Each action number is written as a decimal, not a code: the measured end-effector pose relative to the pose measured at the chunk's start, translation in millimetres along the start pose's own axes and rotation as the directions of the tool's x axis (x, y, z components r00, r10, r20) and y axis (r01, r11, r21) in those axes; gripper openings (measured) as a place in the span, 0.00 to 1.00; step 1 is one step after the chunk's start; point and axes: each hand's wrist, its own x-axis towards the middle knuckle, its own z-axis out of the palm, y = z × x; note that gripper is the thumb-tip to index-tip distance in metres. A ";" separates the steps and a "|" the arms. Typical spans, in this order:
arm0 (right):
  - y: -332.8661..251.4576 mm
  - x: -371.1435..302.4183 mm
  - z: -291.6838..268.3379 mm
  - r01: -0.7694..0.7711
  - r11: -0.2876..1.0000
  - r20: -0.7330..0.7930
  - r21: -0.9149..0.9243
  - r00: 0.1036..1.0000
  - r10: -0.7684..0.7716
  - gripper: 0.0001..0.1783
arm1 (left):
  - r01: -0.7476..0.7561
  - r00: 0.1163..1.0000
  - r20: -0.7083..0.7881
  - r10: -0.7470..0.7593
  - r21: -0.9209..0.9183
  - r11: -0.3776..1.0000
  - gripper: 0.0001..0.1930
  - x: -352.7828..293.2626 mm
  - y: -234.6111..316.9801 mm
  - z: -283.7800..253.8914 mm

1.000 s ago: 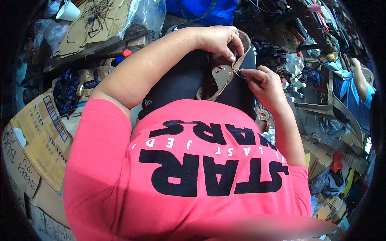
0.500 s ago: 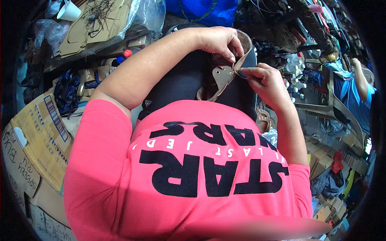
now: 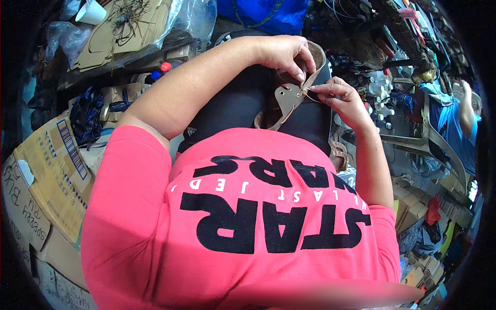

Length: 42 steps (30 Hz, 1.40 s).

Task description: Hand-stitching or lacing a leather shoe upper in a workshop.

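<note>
A brown leather shoe upper (image 3: pixel 287 102) with metal eyelets lies across my dark-trousered lap. Curled over its far part, my left hand (image 3: pixel 287 56) pinches the leather close to the eyelets with thumb and fingers. A thin pale lace (image 3: pixel 311 97) comes out at the eyelet edge and makes a small loop there. My right hand (image 3: pixel 345 99), just to the right of the upper, has its thumb and forefinger closed on that lace. The inside of the upper is partly hidden behind my left fingers.
Cardboard sheets (image 3: pixel 111 39) with a tangle of cords lie at the far left, near a white cup (image 3: pixel 91 12). A blue bag (image 3: pixel 263 13) is beyond my knees. Several bottles (image 3: pixel 380 88) stand to the right, and a person in blue (image 3: pixel 460 121) sits beyond a chair.
My right hand has shifted slightly right and turned, with the lace now showing as a loop at its fingertips. My left hand keeps its grip on the leather.
</note>
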 end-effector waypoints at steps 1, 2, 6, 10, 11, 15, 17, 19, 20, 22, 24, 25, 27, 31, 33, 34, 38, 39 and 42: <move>0.5 0.4 0.3 0.027 0.999 0.012 0.019 1.000 -0.027 0.15 | 0.006 1.000 -0.002 -0.006 0.008 1.000 0.15 0.0 0.0 0.9; 0.7 1.1 1.2 0.030 1.000 -0.006 -0.008 1.000 -0.030 0.14 | -0.013 0.999 -0.035 0.015 0.054 0.998 0.15 -0.3 -0.3 2.1; -0.9 1.1 8.6 0.069 0.986 -0.082 -0.151 0.993 -0.082 0.11 | -0.061 0.991 -0.109 0.077 0.148 0.987 0.16 0.6 -2.2 6.5; -5.2 5.1 13.9 0.110 0.965 -0.161 -0.237 0.975 -0.150 0.08 | 0.008 0.993 -0.118 0.011 0.160 0.987 0.16 0.7 0.8 8.1; -6.1 5.4 15.5 0.153 0.961 -0.146 -0.231 0.971 -0.190 0.08 | 0.019 0.991 -0.132 0.005 0.178 0.984 0.16 1.1 2.9 8.3; -8.4 3.3 18.0 0.209 0.919 -0.168 -0.333 0.946 -0.276 0.09 | -0.056 0.891 -0.400 0.215 0.372 0.927 0.17 -12.8 8.8 16.9; -8.9 0.0 18.8 0.243 0.920 -0.185 -0.308 0.933 -0.308 0.10 | 0.026 0.855 -0.472 0.217 0.456 0.890 0.15 -29.5 7.9 20.6; -9.0 -2.4 19.7 0.233 0.927 -0.194 -0.294 0.935 -0.297 0.10 | 0.117 0.900 -0.405 0.159 0.579 0.807 0.11 -50.4 3.3 15.9; -8.8 -4.2 20.8 0.226 0.933 -0.195 -0.280 0.938 -0.285 0.10 | 0.120 0.955 -0.284 0.086 0.635 0.763 0.10 -62.0 0.8 10.0; -8.9 -6.8 21.9 0.225 0.933 -0.199 -0.281 0.938 -0.285 0.10 | 0.117 0.931 -0.350 0.107 0.562 0.819 0.07 -76.1 -2.8 -2.6; -9.7 -12.9 24.8 0.176 0.931 -0.189 -0.319 0.951 -0.245 0.12 | 0.349 0.805 -0.592 0.047 0.536 0.769 0.03 -87.4 -2.1 -23.2; -10.2 -14.9 27.6 0.173 0.932 -0.194 -0.317 0.951 -0.243 0.12 | 0.442 0.747 -0.664 0.042 0.544 0.713 0.03 -93.7 0.6 -30.0; -11.1 -19.2 34.6 0.177 0.837 -0.194 -0.518 0.928 -0.317 0.15 | 0.568 0.698 -0.715 -0.038 0.521 0.637 0.11 -100.6 7.1 -33.3; -12.3 -27.3 48.6 0.140 0.732 -0.233 -0.667 0.894 -0.383 0.19 | 0.262 0.804 -0.591 0.065 0.450 0.854 0.21 -103.6 18.4 4.8; -12.3 -29.5 52.6 0.137 0.725 -0.235 -0.675 0.892 -0.387 0.19 | 0.157 0.810 -0.565 0.157 0.466 0.871 0.18 -101.1 20.0 28.9; -12.1 -30.0 53.3 0.120 0.717 -0.240 -0.686 0.893 -0.380 0.19 | 0.141 0.812 -0.564 0.151 0.440 0.887 0.13 -99.8 20.5 38.0; -9.0 -25.8 45.8 0.140 0.760 -0.240 -0.635 0.899 -0.366 0.20 | 0.273 0.788 -0.572 0.228 0.657 0.703 0.10 -88.1 19.1 49.2; -7.8 -23.3 40.7 0.144 0.831 -0.222 -0.537 0.926 -0.304 0.20 | 0.310 0.756 -0.597 0.268 0.688 0.656 0.10 -83.9 18.1 48.3; -2.7 -13.4 26.7 0.064 0.952 -0.210 -0.298 0.969 -0.131 0.21 | 0.032 0.802 -0.542 0.249 0.456 0.889 0.11 -71.2 12.4 43.7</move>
